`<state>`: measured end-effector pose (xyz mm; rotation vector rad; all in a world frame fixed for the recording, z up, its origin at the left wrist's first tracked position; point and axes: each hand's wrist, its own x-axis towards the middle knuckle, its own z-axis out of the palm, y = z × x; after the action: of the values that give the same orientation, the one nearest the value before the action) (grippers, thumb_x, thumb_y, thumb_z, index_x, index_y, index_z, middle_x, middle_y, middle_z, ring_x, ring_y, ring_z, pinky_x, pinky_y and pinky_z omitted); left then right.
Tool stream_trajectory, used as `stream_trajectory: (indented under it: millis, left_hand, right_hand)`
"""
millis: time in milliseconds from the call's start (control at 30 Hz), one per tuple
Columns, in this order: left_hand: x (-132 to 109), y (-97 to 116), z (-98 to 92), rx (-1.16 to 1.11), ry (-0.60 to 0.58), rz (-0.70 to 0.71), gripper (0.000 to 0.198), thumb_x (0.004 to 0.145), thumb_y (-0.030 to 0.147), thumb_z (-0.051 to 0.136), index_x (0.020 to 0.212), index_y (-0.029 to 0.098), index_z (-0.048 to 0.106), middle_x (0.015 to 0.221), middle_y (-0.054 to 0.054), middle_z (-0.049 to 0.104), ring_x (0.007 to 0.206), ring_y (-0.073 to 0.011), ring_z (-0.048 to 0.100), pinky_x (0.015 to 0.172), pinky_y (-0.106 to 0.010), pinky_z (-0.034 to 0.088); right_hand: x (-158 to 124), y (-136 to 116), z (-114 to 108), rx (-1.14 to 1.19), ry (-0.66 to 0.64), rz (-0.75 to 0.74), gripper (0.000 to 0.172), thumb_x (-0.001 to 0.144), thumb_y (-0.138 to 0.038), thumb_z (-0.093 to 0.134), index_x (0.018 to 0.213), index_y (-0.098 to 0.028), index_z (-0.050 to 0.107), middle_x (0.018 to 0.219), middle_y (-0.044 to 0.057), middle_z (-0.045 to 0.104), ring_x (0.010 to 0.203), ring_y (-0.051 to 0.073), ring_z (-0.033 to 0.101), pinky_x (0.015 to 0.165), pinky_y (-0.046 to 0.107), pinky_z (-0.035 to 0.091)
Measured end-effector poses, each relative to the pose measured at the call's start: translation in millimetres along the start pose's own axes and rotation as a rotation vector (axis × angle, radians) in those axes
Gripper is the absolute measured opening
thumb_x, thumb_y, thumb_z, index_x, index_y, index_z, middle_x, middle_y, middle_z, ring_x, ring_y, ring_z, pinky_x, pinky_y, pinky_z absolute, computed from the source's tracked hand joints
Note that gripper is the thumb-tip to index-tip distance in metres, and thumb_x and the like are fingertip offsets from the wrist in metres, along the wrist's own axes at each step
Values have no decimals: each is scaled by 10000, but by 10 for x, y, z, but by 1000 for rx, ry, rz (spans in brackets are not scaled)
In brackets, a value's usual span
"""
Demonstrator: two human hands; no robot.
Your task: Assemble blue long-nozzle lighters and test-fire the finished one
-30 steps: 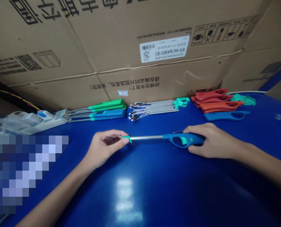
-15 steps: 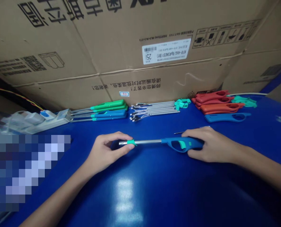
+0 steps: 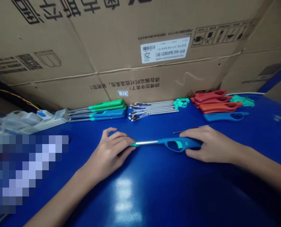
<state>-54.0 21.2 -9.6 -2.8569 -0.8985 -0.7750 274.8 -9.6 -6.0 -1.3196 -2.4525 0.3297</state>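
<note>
Lighter tip (image 3: 133,144) between left fingers (image 3: 124,142), right hand (image 3: 209,145) on handle (image 3: 178,144).

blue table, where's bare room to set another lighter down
The widest bare patch of the blue table lies in front of the lighter, between the left hand and right hand. A narrower strip runs behind the lighter, before the metal rods. Crowded: the back edge along the cardboard box, packed with green lighters, blue lighters and red handles.
</note>
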Motion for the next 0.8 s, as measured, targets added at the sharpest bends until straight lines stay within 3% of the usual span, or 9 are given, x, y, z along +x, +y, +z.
stream_trajectory:
  millis: [133,400,567,800]
  left_hand:
    - [6,59,22,179,72,-45,137,924,180,600,1037,225,663,1022,-31,752,943,-218,671,1041,-532,247]
    - [19,134,80,191,50,-35,194,952,167,534,1102,180,656,1126,-104,715,981,-251,656,965,-512,329]
    - [37,228,122,184,48,-42,191,937,202,563,1100,182,661,1127,-101,712,981,-262,656,974,-530,319]
    - [62,264,158,153,71,-8,167,925,199,600,1076,173,666,1051,-78,732,915,-244,670,939,-504,336]
  right_hand:
    - [12,-37,20,25,33,-23,185,811,-222,607,971,-228,701,904,23,749,775,187,698,665,260,503]
    - [28,-121,97,13,17,-100,245,894,-339,625,1094,-206,674,950,56,736,838,211,702,733,302,537]
    - [24,-138,190,-116,56,-133,383,904,-388,624,1191,-135,633,926,93,717,836,242,699,737,351,546]
    - [25,-169,240,-225,113,-189,402,917,-401,608,1197,-112,619,916,99,705,836,257,695,721,355,544]
